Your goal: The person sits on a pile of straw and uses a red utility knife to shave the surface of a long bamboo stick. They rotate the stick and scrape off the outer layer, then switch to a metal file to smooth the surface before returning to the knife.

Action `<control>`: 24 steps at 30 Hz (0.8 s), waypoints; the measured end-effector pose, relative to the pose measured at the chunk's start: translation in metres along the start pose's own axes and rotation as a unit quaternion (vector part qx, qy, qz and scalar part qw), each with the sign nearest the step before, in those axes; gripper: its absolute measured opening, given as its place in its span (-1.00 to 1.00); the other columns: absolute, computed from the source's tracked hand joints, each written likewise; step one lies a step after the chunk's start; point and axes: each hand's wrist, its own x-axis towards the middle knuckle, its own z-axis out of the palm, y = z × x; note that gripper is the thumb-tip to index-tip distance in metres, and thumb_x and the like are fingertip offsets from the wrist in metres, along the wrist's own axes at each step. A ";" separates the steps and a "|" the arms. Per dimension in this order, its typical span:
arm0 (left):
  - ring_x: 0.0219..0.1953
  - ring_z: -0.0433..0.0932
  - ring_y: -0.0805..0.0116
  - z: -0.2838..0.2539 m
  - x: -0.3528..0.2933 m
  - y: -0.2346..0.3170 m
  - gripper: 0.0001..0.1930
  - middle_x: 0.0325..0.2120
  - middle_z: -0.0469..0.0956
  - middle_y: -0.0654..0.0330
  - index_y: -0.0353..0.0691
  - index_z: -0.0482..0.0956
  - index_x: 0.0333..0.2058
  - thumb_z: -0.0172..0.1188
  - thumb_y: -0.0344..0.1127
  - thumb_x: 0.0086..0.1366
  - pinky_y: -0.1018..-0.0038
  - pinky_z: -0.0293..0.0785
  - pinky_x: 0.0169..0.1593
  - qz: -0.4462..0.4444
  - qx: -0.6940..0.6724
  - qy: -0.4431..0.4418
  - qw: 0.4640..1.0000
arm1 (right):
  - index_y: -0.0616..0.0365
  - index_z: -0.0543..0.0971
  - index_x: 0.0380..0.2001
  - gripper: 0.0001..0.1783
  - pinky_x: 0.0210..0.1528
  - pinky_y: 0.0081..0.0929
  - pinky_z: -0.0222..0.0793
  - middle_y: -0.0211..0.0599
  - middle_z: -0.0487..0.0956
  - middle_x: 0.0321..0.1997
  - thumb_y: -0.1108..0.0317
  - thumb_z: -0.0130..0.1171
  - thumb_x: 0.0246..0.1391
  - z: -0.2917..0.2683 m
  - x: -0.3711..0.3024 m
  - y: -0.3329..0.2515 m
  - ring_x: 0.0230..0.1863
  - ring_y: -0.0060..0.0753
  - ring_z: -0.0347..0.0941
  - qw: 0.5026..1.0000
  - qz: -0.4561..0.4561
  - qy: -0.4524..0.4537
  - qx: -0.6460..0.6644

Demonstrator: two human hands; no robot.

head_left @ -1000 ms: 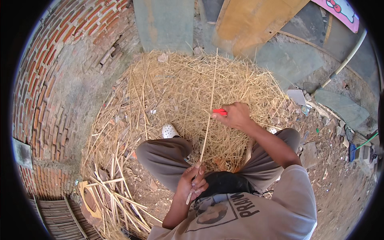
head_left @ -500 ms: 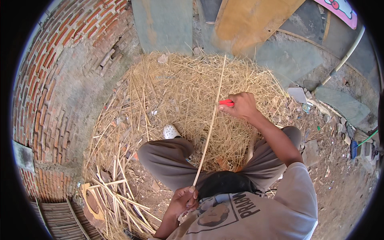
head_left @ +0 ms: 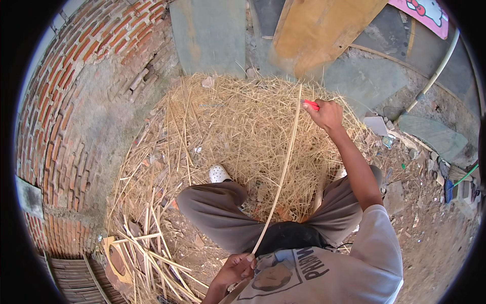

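My left hand (head_left: 236, 269) is closed in a pinch on the lower end of a long, thin, pale bamboo strip (head_left: 281, 192), close to my waist. From there the strip slants up and away over my lap, its far end above the pile of shavings. Near that far end my right hand (head_left: 329, 115) is wrapped round a small red-handled tool (head_left: 312, 105). The tool's tip meets or nearly meets the strip's edge; its working part is too small to make out. The strip bows slightly along its length.
A broad heap of straw-like shavings (head_left: 238, 121) spreads before my legs. Loose bamboo strips (head_left: 152, 248) lie at lower left. A brick wall (head_left: 66, 137) stands left, and boards (head_left: 207, 38) lean at the back. A white clog (head_left: 218, 174) shows beside my knee.
My right hand with the red tool has moved farther away and to the right along the strip. The strip has swung rightward, and my left hand has shifted slightly right and nearer me.
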 end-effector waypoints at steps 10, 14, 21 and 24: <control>-0.74 0.16 0.61 -0.022 -0.016 -0.015 -0.68 -0.78 0.22 0.39 -0.24 0.46 -0.46 -0.09 -0.26 0.48 0.61 0.10 -0.63 0.013 0.057 0.063 0.996 | 0.21 0.59 -0.64 -0.07 -0.39 -0.12 0.42 -0.02 0.53 -0.67 -0.53 -0.25 0.08 -0.031 0.038 0.099 -0.55 0.00 0.51 0.971 0.237 0.034 -0.023; -0.79 0.11 0.69 -0.006 0.020 0.001 -0.69 -0.81 0.19 0.41 -0.25 0.45 -0.43 -0.08 -0.23 0.49 0.65 0.04 -0.70 0.150 0.037 0.168 0.974 | 0.11 0.53 -0.74 -0.05 -0.47 -0.17 0.38 -0.22 0.48 -0.72 -0.60 -0.34 0.04 -0.025 -0.003 0.010 -0.60 -0.21 0.46 0.974 0.138 -0.161 0.085; -0.81 0.12 0.68 0.037 0.099 0.050 -0.70 -0.81 0.21 0.41 -0.26 0.44 -0.40 -0.08 -0.22 0.49 0.63 0.07 -0.72 0.253 0.036 0.156 0.954 | -0.02 0.54 -0.77 -0.28 -0.73 -0.38 0.23 -0.41 0.41 -0.84 -0.46 0.06 -0.03 -0.029 -0.113 -0.116 -0.83 -0.38 0.35 0.937 -0.286 -0.146 0.137; -0.81 0.13 0.67 0.047 0.106 0.055 -0.70 -0.81 0.22 0.40 -0.26 0.43 -0.40 -0.08 -0.23 0.49 0.62 0.07 -0.72 0.265 0.042 0.146 0.952 | -0.02 0.54 -0.77 -0.32 -0.73 -0.38 0.23 -0.39 0.39 -0.85 -0.43 0.14 -0.07 -0.032 -0.107 -0.113 -0.84 -0.37 0.34 0.933 -0.300 -0.114 0.161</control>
